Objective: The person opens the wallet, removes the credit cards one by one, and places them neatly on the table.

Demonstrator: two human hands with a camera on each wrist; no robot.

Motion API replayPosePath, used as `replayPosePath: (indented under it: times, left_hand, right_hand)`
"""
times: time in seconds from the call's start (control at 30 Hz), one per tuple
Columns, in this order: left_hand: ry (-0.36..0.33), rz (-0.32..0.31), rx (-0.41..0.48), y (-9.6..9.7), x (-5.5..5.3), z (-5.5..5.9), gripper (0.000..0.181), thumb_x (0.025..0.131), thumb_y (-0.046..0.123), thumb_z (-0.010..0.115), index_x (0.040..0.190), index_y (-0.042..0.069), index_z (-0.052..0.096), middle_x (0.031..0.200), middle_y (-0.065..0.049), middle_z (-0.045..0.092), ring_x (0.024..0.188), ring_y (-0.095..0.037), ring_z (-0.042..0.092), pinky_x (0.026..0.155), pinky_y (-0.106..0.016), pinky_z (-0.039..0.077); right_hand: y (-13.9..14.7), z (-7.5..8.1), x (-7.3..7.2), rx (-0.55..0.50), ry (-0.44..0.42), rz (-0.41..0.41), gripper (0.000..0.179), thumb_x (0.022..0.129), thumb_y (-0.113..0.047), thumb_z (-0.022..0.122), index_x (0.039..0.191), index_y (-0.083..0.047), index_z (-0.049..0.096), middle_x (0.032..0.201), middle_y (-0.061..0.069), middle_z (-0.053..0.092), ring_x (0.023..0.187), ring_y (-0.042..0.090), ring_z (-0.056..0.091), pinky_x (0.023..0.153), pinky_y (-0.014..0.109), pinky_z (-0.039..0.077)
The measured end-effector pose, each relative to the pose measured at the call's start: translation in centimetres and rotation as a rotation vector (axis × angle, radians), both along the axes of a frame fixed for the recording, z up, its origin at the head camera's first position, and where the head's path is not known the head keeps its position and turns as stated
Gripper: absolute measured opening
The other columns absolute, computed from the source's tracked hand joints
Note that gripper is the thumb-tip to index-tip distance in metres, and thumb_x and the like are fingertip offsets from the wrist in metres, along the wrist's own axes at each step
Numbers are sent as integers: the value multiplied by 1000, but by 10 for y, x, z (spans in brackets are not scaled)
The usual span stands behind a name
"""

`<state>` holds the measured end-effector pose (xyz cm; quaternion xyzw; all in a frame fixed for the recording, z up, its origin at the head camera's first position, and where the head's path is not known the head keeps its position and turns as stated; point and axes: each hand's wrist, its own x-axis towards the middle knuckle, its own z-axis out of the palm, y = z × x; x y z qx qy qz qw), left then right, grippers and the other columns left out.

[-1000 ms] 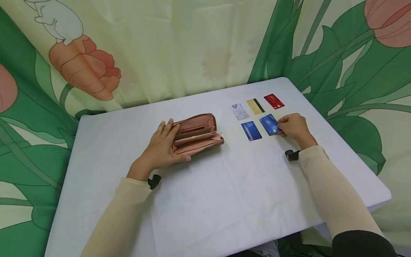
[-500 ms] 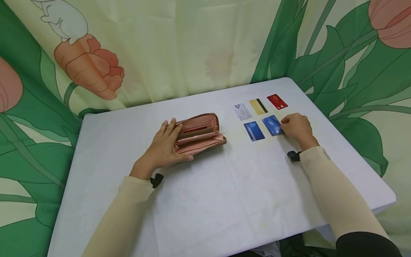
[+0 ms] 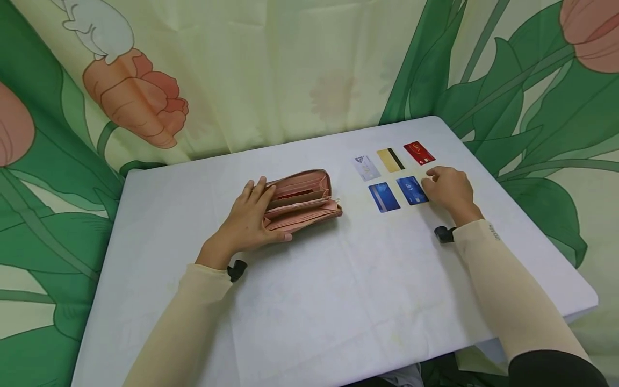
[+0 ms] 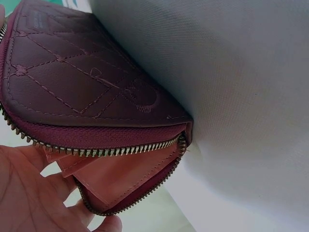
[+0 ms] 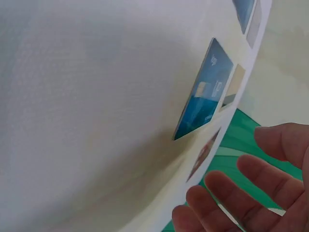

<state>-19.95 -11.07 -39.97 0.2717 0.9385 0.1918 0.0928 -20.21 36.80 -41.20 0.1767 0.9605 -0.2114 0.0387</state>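
A pink zip-around wallet (image 3: 303, 201) stands open on the table, its card slots and inner pockets showing. My left hand (image 3: 242, 220) holds its left end, with the thumb at the front and the fingers spread over the back part. In the left wrist view the wallet's quilted outer cover (image 4: 87, 72) looks dark maroon, edged with a metal zip. My right hand (image 3: 450, 191) hovers at the right edge of a blue bank card (image 3: 412, 190). The right wrist view shows its fingers (image 5: 227, 198) loosely bent, holding nothing, with that card flat on the cloth.
Left of that card lies another blue card (image 3: 384, 197) with a silver stripe. Behind them, a pale card (image 3: 366, 168), a gold card (image 3: 390, 160) and a red VIP card (image 3: 419, 153) form a row. A white cloth covers the table (image 3: 329, 301); a printed curtain (image 3: 271, 75) hangs behind.
My right fingers have let go of the right-hand blue card, which they were pinching at its edge, and lifted slightly off it. The left hand keeps its place on the wallet.
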Motion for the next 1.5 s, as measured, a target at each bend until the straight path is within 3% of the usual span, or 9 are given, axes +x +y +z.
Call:
replayPosePath:
  times: [0.33, 0.47, 0.73, 1.03, 1.5]
  left_hand:
    - [-4, -9, 2, 0, 1, 1, 125, 81, 71, 77, 168, 8, 14, 175, -13, -6, 160, -35, -13, 128, -54, 0]
    - [-7, -8, -5, 0, 1, 1, 126, 81, 71, 77, 168, 8, 13, 175, -12, -8, 160, -35, -14, 128, -55, 0]
    - [-2, 0, -10, 0, 0, 0, 126, 80, 71, 78, 168, 8, 14, 175, -13, -6, 160, -35, -13, 128, -57, 3]
    - [3, 2, -20, 1, 1, 1, 127, 79, 73, 78, 168, 8, 14, 175, -13, -6, 160, -35, -13, 128, -55, 2]
    - [9, 4, -32, 1, 1, -1, 128, 79, 75, 76, 168, 7, 15, 175, -13, -8, 160, -34, -14, 129, -53, 1]
  right_hand:
    - [-24, 16, -7, -3, 83, 16, 59, 106, -34, 53, 158, -6, 45, 157, 32, 40, 144, 53, 37, 113, 69, 36]
    - [-38, 25, -8, -25, 152, 60, 64, 105, -35, 55, 161, -8, 39, 160, 30, 37, 147, 52, 34, 113, 71, 34]
    - [-72, 44, -7, -51, 296, 185, 60, 104, -29, 59, 156, -5, 46, 161, 26, 38, 151, 46, 33, 119, 66, 29]
    - [-107, 59, -11, -65, 334, 280, 60, 103, -32, 59, 156, -7, 47, 166, 23, 32, 155, 41, 27, 118, 68, 29]
    - [-159, 68, -18, -101, 412, 427, 63, 99, -30, 68, 154, -5, 49, 165, 24, 33, 151, 43, 35, 116, 67, 34]
